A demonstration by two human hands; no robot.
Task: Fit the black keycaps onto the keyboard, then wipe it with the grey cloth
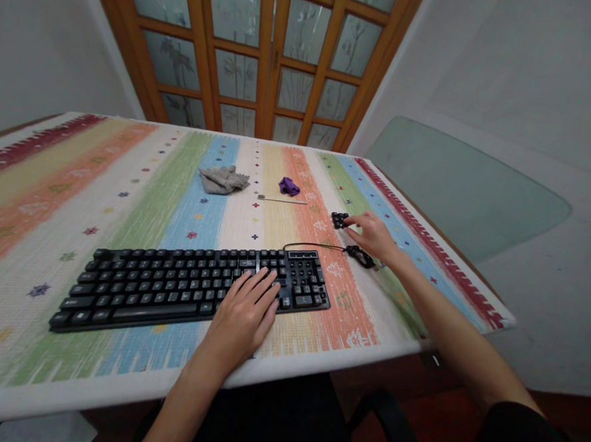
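Note:
A black keyboard [156,286] lies at a slight slant near the table's front edge. My left hand [245,308] rests flat on its right part, fingers stretched over the keys beside the number pad. Several number-pad positions look lower, as if their caps are off. Farther right, a small cluster of black keycaps [338,219] sits on the cloth. My right hand [372,236] is at this cluster, thumb and forefinger pinched at its right edge on what looks like a keycap. Just below that hand lies the keyboard's bundled black cable [360,256].
A grey cloth [224,179] and a crumpled purple cloth [289,186] lie toward the back. Close by is a thin rod-like brush [281,200]. A striped tablecloth [141,205] covers the table. Behind stand wood-framed glass doors [275,60]; a chair armrest [388,420] is below.

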